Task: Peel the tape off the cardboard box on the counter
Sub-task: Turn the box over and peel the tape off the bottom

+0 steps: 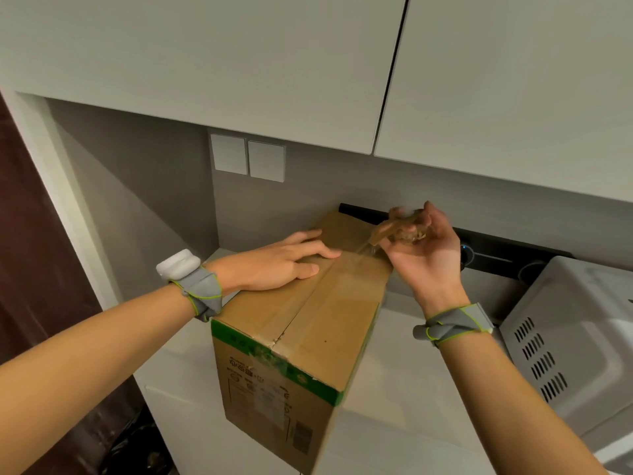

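Pinching a crumpled strip of clear brown tape [394, 231], the right hand [423, 250] is lifting it off the far end of the brown cardboard box [329, 323] on the white counter [394, 365]. Lying flat and open, the left hand [284, 265] is pressing the lid, probably to steady it. Tape near the fingertips is blurring.

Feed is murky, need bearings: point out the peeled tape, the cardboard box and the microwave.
peeled tape [394, 228], head view, stretched strip near the right hand.
cardboard box [342, 303], head view, right top flap.
microwave [582, 320], head view, white top panel.

box [294, 337] print too blurred
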Available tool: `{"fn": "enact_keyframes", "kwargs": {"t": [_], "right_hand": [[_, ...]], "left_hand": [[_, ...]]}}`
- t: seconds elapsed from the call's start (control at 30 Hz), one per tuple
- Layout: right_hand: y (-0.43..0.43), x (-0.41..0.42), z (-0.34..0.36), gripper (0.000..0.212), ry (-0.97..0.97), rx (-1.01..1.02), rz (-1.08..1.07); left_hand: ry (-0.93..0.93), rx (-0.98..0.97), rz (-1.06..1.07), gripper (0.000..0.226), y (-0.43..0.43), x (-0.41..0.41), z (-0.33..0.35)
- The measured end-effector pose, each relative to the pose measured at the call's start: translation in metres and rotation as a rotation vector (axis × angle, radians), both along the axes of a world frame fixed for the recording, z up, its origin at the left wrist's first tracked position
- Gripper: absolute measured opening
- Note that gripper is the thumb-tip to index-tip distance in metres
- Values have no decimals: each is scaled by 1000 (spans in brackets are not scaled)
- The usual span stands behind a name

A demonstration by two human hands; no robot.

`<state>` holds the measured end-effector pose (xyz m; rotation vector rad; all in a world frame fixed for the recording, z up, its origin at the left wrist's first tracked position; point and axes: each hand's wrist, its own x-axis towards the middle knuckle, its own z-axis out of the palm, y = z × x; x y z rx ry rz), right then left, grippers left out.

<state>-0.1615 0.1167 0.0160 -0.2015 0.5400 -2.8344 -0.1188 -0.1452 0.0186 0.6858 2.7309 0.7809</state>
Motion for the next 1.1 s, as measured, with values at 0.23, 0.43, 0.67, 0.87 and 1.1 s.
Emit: {"fn": "enact_keyframes", "kwargs": {"t": [0.23, 0.43, 0.67, 0.87, 1.1], "right_hand": [[16, 7, -3, 32, 7, 178, 31], [22, 18, 11, 35, 124, 425, -12], [21, 31, 23, 62, 349, 761, -87], [8, 29, 26, 33, 498, 1349, -364], [1, 22, 19, 13, 868, 1994, -543]], "left_hand": [[179, -260, -42, 54, 11, 4, 6], [110, -394, -152, 58, 20, -2, 24], [115, -416, -83, 38, 37, -13, 37], [254, -386, -55, 39, 44, -2, 19], [255, -333, -33, 41, 41, 0, 10]]}}
